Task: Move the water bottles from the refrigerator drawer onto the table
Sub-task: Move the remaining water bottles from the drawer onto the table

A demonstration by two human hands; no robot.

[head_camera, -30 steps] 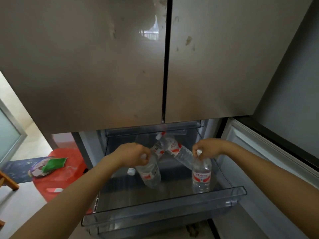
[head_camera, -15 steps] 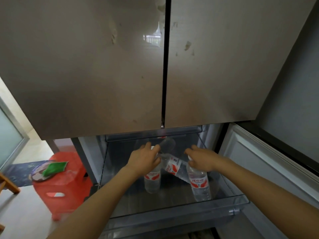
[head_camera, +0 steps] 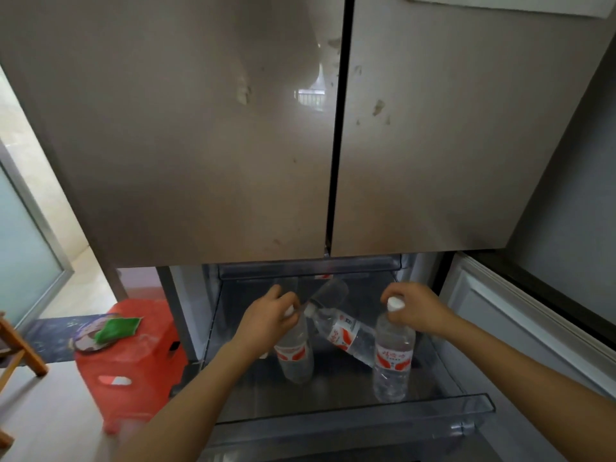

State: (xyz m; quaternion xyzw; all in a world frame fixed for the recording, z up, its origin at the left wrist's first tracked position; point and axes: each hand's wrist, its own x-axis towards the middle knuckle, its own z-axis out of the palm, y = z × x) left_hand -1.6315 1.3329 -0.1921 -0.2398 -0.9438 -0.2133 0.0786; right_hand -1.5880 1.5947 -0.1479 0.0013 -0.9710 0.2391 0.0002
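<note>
The clear refrigerator drawer (head_camera: 366,418) is pulled out below the two shut fridge doors. My left hand (head_camera: 271,315) grips the neck of a clear water bottle (head_camera: 295,355) with a red and white label, standing near the drawer's left. My right hand (head_camera: 416,310) grips the white-capped top of a second upright bottle (head_camera: 393,358) at the right. Between them a third bottle (head_camera: 343,335) lies tilted on its side. A fourth bottle (head_camera: 330,291) lies further back, partly hidden.
A red plastic stool (head_camera: 133,365) stands left of the drawer, with a plate and a green cloth (head_camera: 116,328) on it. A wooden chair leg (head_camera: 20,348) shows at the far left. The open lower door panel (head_camera: 520,328) flanks the drawer on the right.
The view has tipped up and the drawer sits lower in frame. Both hands have closed round the tops of their bottles after half a second ago lying flatter over them.
</note>
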